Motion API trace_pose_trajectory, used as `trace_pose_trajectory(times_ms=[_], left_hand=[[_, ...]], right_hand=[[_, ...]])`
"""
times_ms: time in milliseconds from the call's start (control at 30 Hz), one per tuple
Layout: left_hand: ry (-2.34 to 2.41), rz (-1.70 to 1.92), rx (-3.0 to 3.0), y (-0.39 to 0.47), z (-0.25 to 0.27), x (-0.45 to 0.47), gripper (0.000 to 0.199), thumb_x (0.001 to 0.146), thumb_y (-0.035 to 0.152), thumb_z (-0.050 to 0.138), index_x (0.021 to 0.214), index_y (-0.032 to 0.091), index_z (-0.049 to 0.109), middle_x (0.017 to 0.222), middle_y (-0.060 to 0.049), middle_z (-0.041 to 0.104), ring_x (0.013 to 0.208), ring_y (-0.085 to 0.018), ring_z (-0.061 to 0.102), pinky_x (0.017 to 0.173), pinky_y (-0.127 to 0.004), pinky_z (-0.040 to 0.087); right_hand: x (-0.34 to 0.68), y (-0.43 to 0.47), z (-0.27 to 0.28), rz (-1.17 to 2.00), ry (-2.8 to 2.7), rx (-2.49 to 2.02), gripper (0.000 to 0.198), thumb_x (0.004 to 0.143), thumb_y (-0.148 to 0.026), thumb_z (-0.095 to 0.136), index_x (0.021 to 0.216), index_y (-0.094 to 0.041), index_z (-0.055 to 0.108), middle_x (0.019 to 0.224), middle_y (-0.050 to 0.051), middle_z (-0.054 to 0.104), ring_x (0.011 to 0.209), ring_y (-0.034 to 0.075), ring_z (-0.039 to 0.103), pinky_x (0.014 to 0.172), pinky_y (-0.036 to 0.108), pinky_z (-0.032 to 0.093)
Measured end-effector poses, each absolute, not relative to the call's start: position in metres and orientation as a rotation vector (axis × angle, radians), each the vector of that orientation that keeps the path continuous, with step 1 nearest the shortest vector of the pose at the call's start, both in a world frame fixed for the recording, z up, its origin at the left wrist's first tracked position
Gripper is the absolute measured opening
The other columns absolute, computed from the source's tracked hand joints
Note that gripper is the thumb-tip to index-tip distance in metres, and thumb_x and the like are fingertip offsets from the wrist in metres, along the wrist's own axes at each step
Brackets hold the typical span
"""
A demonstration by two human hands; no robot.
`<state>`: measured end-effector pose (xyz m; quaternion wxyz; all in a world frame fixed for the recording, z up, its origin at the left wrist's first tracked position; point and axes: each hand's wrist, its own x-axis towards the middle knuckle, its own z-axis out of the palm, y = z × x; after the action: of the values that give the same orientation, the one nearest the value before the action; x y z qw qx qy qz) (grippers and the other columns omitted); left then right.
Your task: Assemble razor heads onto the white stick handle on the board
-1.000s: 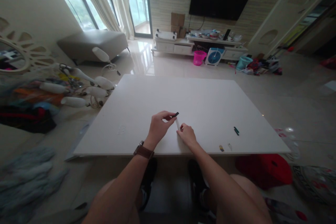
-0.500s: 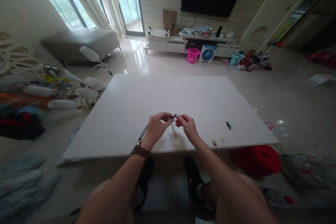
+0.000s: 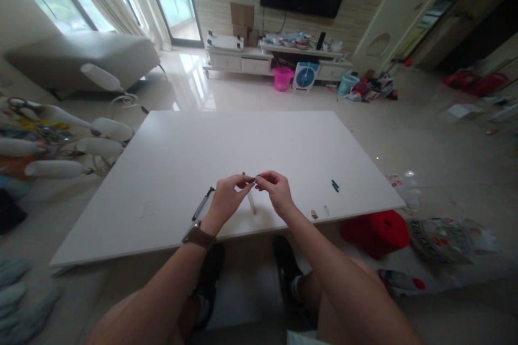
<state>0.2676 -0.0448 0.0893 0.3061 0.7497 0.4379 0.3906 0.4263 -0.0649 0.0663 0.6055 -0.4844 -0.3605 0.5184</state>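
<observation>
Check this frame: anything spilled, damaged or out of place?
Nothing looks spilled on the white table. The floor is untidy: a crumpled grey heap at the view's lower left, and a jumble of items strewn right of the teal basket. The held dark piece is too small to check for damage.

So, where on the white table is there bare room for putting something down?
Widest: the far half of the table, up to its far edge. Smaller: between the right hand and the dark green pieces. Crowded: around the left hand, with a pen-like object and pale stick close by.
</observation>
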Motion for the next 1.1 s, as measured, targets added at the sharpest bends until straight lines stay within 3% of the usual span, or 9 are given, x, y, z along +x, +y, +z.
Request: trace_pose_trajectory(times_ms=[300, 600, 767, 933, 1100], left_hand=[[0.985, 1.005, 1.534, -0.054, 0.086, 0.276, 0.025, 0.085, 0.039, 0.068, 0.093, 0.016, 0.072, 0.086, -0.008, 0.077, 0.074, -0.020, 0.072, 0.071, -0.031, 0.057], [0.944, 1.003, 1.343, -0.050, 0.088, 0.276, 0.027, 0.077, 0.039, 0.076, 0.090, 0.015, 0.069, 0.075, -0.007, 0.075, 0.067, -0.020, 0.071, 0.064, -0.031, 0.055], [0.907, 0.976, 1.365, -0.042, 0.097, 0.271, 0.024, 0.077, 0.038, 0.075, 0.086, 0.016, 0.072, 0.076, -0.007, 0.075, 0.066, -0.019, 0.070, 0.064, -0.031, 0.056], [0.906, 0.952, 1.398, -0.035, 0.098, 0.264, 0.024, 0.078, 0.039, 0.073, 0.087, 0.017, 0.075, 0.075, -0.006, 0.074, 0.064, -0.018, 0.069, 0.064, -0.030, 0.056], [0.863, 0.906, 1.374, -0.037, 0.088, 0.265, 0.029, 0.077, 0.040, 0.074, 0.096, 0.018, 0.071, 0.071, -0.004, 0.072, 0.062, -0.017, 0.068, 0.063, -0.030, 0.056]], right_hand=[[0.427, -0.073, 0.069, 1.210, -0.839, -1.107, 0.027, 0.063, -0.035, 0.085, 0.078, -0.018, 0.070, 0.070, 0.000, 0.070, 0.061, 0.014, 0.063, 0.061, 0.027, 0.049], [0.423, -0.070, 0.067, 1.198, -0.824, -1.090, 0.022, 0.068, -0.034, 0.083, 0.076, -0.018, 0.071, 0.070, 0.000, 0.069, 0.060, 0.012, 0.060, 0.060, 0.026, 0.046], [0.425, -0.066, 0.076, 1.156, -0.913, -1.084, 0.033, 0.068, -0.032, 0.082, 0.098, -0.022, 0.071, 0.081, 0.000, 0.069, 0.067, 0.014, 0.064, 0.063, 0.027, 0.050], [0.432, -0.072, 0.083, 0.951, -1.263, -1.209, 0.018, 0.080, -0.035, 0.076, 0.091, -0.021, 0.074, 0.087, 0.005, 0.073, 0.080, 0.018, 0.067, 0.077, 0.032, 0.054], [0.441, -0.083, 0.083, 0.710, -1.499, -1.282, 0.014, 0.084, -0.033, 0.072, 0.093, -0.022, 0.075, 0.084, 0.004, 0.072, 0.075, 0.016, 0.066, 0.072, 0.030, 0.053]])
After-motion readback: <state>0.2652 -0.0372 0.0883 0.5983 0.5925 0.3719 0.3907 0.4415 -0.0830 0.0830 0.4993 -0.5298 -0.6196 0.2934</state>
